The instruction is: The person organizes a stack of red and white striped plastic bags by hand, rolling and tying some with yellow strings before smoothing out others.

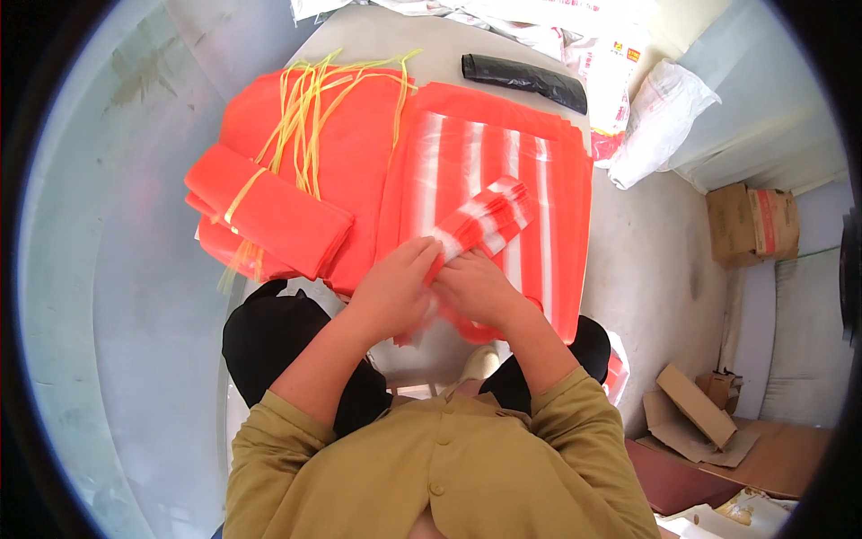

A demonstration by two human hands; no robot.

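Both my hands are closed on a folded bundle of red-and-white striped plastic bags [489, 214], held slantwise over the near part of a flat striped stack [561, 234]. My left hand [392, 292] grips its lower left end, with the fingers partly blurred. Close beside it, my right hand [476, 286] holds the underside, its fingertips hidden by the folds. Loose red-and-white plastic hangs below the two hands. To the left lies a rolled red bundle [287, 220], bound with a yellow tie [244, 196].
Yellow strings [310, 112] lie across a red stack [247, 112] at the left. A black plastic roll [525, 79] rests behind the striped stack. White sacks [664, 112] stand at the back right. Cardboard boxes [754, 225] and an opened carton [696, 409] are further right.
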